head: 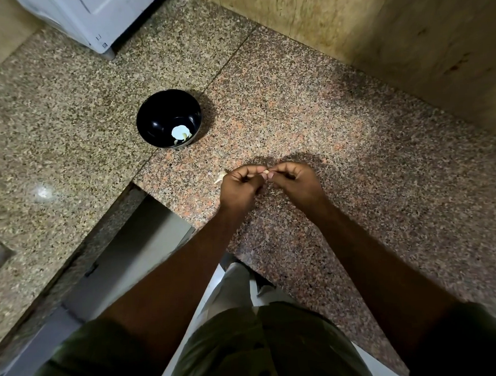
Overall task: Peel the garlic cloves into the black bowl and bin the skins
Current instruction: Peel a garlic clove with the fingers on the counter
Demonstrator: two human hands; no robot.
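A small pale garlic clove point(265, 173) is pinched between the fingertips of my left hand point(241, 186) and my right hand point(295, 183), just above the granite counter point(353, 160). The black bowl point(153, 118) stands up and to the left of my hands, with pale garlic pieces point(180, 133) lying in its bottom. A scrap of garlic skin point(220, 177) lies on the counter against the left side of my left hand. No bin is in view.
A white appliance point(91, 21) stands at the back left on the counter. A beige wall point(390, 33) runs along the back right. The counter's inner corner and a gap to the floor point(135, 244) lie at lower left.
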